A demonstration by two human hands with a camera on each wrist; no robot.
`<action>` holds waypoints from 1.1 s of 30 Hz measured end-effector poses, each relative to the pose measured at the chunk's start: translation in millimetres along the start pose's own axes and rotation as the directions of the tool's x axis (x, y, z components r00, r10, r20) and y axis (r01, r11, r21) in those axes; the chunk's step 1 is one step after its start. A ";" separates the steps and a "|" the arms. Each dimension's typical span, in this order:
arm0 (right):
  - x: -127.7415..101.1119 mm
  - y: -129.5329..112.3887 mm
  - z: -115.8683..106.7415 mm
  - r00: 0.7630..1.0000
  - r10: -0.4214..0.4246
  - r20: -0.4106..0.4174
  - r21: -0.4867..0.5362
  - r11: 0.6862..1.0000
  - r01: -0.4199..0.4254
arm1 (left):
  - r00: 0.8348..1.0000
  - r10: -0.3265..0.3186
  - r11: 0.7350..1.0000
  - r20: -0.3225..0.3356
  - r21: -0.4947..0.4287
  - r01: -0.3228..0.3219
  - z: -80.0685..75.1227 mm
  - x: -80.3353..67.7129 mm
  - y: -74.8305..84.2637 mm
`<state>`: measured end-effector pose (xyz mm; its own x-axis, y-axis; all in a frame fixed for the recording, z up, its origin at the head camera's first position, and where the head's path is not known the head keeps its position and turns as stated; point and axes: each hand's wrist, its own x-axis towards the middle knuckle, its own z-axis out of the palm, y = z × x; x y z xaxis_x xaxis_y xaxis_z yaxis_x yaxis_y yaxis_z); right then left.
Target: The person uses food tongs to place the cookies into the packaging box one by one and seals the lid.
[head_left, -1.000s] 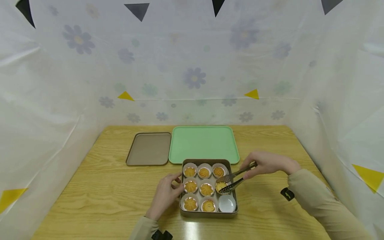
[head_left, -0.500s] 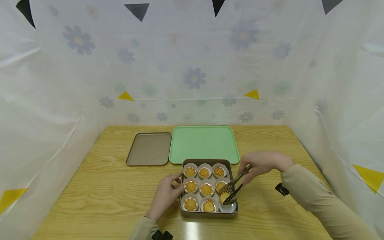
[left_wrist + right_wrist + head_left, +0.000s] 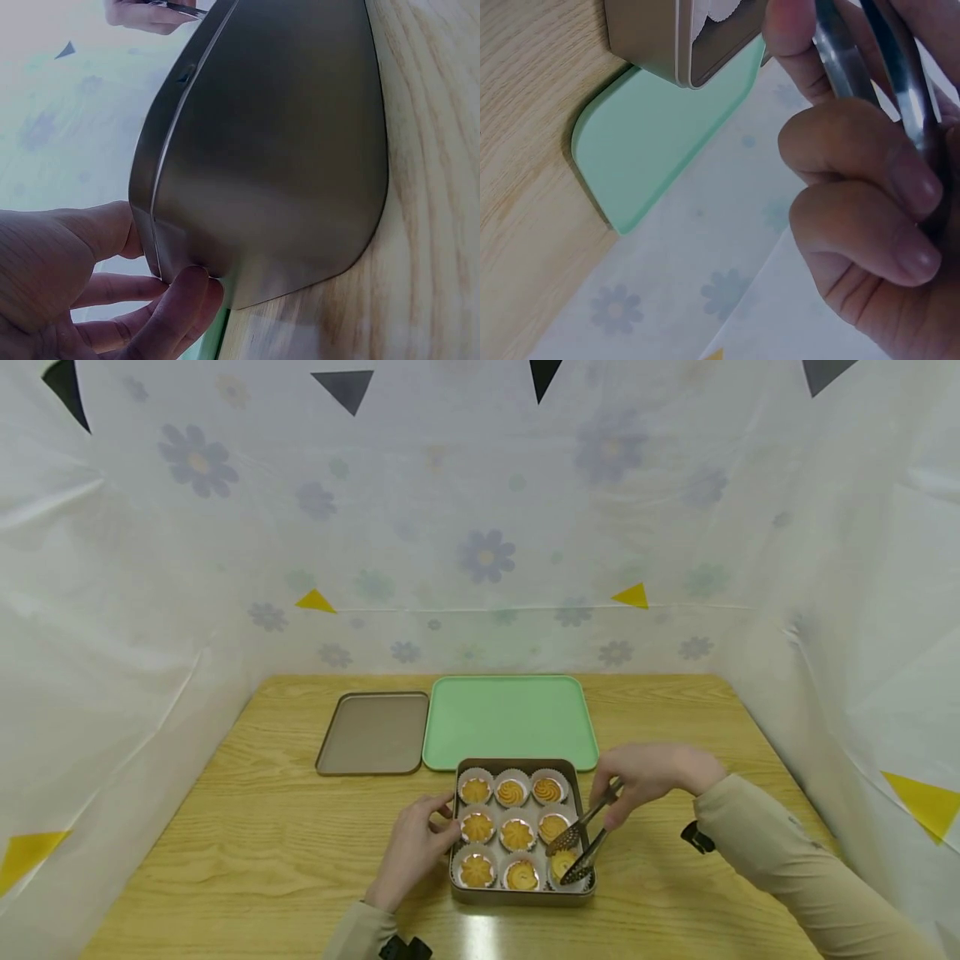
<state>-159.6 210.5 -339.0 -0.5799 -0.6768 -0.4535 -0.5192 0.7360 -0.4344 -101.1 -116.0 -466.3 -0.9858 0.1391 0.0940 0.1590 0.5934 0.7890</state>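
A brown-grey metal tin (image 3: 525, 898) stands on the table, filled with piped cookies in white paper cups. My left hand (image 3: 416, 839) grips its left wall; in the left wrist view the thumb lies at the rim and fingertips press the outside of the wall (image 3: 277, 150). With thumb and fingers, my right hand (image 3: 651, 775) holds metal tongs (image 3: 600, 806) that have perforated ends. Those ends sit either side of a yellow cookie (image 3: 560, 862) at the front right cup. In the right wrist view, fingers wrap the tongs' handles (image 3: 907, 90); their tips are out of sight there.
Behind the tin lies a light green tray (image 3: 510, 718). A smaller brown tray (image 3: 375, 731) adjoins it on the left. The wooden table (image 3: 262, 860) is enclosed by white flowered sheeting (image 3: 420, 527) at the back and sides.
My right hand has moved the tongs toward me, bringing the yellow cookie from over the middle right cup down to the front right cup. My left hand has stayed on the tin.
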 end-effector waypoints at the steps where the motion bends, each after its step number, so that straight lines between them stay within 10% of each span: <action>1: 0.7 -0.2 0.3 1.000 0.000 0.001 -0.001 1.000 0.000 | 1.000 0.000 1.000 0.000 0.003 0.000 0.0 0.0 0.2; 19: 1.8 -9.0 0.2 1.000 0.001 -0.011 -0.036 0.999 -0.001 | 1.000 0.008 1.000 0.008 0.001 -0.008 -0.9 0.6 1.3; 33: -5.5 30.9 17.5 0.964 -0.239 -0.114 0.224 0.939 0.260 | 1.000 0.002 1.000 0.015 -0.001 -0.002 -1.1 -0.2 1.1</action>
<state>-161.5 236.7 -363.6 -0.5066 -0.8268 -0.2444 -0.4979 0.5119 -0.7000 -100.8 -116.3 -464.8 -0.9845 0.1524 0.0866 0.1611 0.5924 0.7894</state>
